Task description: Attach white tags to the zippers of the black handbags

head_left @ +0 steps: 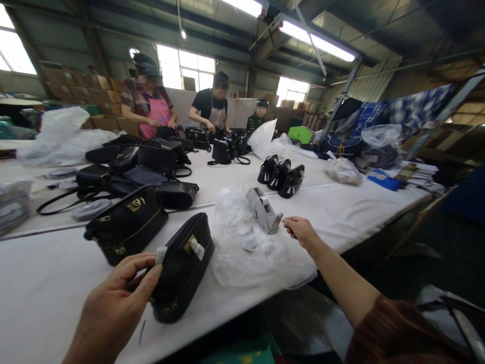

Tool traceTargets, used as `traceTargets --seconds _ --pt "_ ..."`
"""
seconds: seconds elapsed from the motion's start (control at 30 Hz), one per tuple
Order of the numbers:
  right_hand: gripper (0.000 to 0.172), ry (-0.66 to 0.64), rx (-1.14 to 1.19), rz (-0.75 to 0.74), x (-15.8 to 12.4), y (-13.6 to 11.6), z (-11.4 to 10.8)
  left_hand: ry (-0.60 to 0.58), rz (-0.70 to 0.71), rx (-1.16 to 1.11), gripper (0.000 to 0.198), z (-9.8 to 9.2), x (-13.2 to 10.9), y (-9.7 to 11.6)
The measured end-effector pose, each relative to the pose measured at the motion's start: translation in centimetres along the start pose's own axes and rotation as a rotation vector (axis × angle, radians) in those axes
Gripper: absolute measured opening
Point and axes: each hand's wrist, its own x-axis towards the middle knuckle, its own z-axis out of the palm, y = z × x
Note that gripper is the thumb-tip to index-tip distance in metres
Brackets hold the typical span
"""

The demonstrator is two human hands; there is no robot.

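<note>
A black handbag [185, 273] with a gold clasp stands on the table near its front edge. Some white wrapping [197, 248] sticks out from its clasp. My left hand [117, 298] is closed at the bag's left end, pinching a small white wrapping piece [161, 255] between thumb and fingers. Just right of a grey tape dispenser [263, 210], my right hand [301, 231] has its fingertips pinched together. Whatever it may hold is too small to make out. Behind the nearest bag stands another black handbag [131, 222] with a gold clasp and zip.
Clear plastic bags [242, 258] lie around the dispenser. A heap of black bags [140, 164] covers the left side. Three small black bags [281, 176] stand farther back, and a blue box [383, 179] lies at right. Across the white table [333, 217], co-workers [153, 108] handle bags.
</note>
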Motion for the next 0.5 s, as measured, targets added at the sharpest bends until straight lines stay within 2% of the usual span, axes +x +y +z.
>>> traceTargets --seconds 0.2,0.37,0.43,0.5 --pt "0.009 0.051 -0.157 0.019 0.6 0.4 0.7 -0.011 -0.015 0.021 0.032 0.0 0.1 -0.5" --pt "0.011 0.062 -0.328 -0.122 -1.5 -0.6 0.4 -0.035 0.085 -0.098 0.023 0.2 -0.4 -0.2" --pt "0.014 -0.002 -0.316 -0.289 -3.7 -1.5 1.6 -0.058 0.119 -0.143 0.019 0.4 -0.5 0.0" --pt "0.02 -0.224 -0.227 -0.447 -7.0 -3.1 3.8 -0.06 0.137 -0.175 0.015 0.5 -0.5 0.1"
